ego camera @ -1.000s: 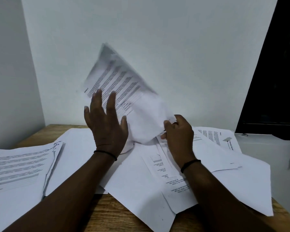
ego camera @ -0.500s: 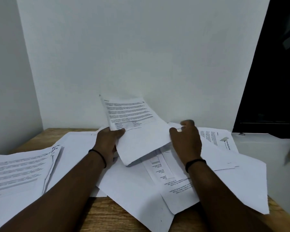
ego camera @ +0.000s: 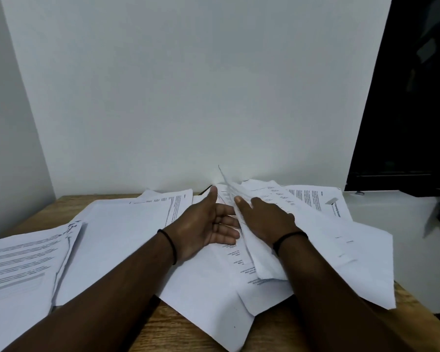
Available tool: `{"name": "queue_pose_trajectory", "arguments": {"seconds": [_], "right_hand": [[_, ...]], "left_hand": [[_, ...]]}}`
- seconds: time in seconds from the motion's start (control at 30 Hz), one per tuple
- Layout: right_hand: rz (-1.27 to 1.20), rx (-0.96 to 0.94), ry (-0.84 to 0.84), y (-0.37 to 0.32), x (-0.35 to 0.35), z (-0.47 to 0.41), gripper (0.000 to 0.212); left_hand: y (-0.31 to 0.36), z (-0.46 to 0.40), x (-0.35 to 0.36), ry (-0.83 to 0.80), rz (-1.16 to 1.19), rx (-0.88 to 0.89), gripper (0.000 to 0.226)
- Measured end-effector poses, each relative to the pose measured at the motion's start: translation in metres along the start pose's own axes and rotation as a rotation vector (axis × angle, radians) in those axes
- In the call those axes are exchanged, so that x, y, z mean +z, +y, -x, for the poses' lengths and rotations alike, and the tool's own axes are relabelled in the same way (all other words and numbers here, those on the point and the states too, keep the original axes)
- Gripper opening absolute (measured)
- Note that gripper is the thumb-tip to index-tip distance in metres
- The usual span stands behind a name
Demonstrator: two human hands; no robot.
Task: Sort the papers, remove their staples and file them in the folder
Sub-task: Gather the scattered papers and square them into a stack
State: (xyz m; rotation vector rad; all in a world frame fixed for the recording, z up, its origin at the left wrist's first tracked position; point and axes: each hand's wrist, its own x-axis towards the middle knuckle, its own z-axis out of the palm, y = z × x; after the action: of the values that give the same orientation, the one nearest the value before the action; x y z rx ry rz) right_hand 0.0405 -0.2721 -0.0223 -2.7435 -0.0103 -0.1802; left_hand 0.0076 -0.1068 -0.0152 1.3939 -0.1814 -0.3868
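Note:
Loose printed papers (ego camera: 315,207) lie spread over the wooden table (ego camera: 178,329). One printed sheet (ego camera: 255,255) stands curled on its edge between my hands at the middle of the heap. My right hand (ego camera: 267,217) lies over it, thumb along its near face, and holds it. My left hand (ego camera: 208,224) is beside it, palm turned right, thumb up, straight fingers touching the sheet's left side. A neat stack of printed pages (ego camera: 23,262) sits at the left edge. No folder or staple remover can be made out.
Blank white sheets (ego camera: 117,237) lie between the left stack and the heap. A white surface (ego camera: 404,237) adjoins the table on the right, below a dark opening (ego camera: 417,97). White walls close off the back and left.
The raised printed sheet has come down from in front of the wall onto the heap. My left hand let go of it and opened beside it; both hands moved lower and closer.

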Motion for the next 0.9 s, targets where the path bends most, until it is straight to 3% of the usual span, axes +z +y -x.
{"name": "queue_pose_trajectory", "arguments": {"seconds": [0.17,0.27,0.4,0.5,0.63,0.73,0.9], "right_hand": [[-0.124,0.008,0.036,0.003,-0.004,-0.004,0.088],[-0.238,-0.062,0.097,-0.005,-0.011,0.001,0.087],[-0.270,-0.112,0.198,-0.011,-0.015,0.003,0.046],[-0.193,-0.075,0.337,-0.008,-0.017,0.002,0.033],[-0.008,-0.083,0.542,-0.007,-0.013,-0.002,0.029],[0.053,-0.110,0.495,-0.011,-0.004,-0.002,0.020],[0.160,-0.143,0.315,-0.020,0.012,-0.001,0.024]], "left_hand": [[-0.004,0.006,0.007,0.053,-0.184,0.111,0.023],[-0.009,0.003,0.011,0.117,-0.296,0.131,0.037],[-0.012,0.003,0.014,0.129,-0.287,0.123,0.042],[-0.013,0.002,0.012,0.182,-0.286,0.126,0.036],[-0.010,-0.008,-0.003,0.483,-0.838,0.326,0.014],[-0.006,-0.010,-0.021,0.689,-1.039,0.298,0.004],[0.005,0.000,-0.042,1.023,-1.321,0.284,0.040]]}}
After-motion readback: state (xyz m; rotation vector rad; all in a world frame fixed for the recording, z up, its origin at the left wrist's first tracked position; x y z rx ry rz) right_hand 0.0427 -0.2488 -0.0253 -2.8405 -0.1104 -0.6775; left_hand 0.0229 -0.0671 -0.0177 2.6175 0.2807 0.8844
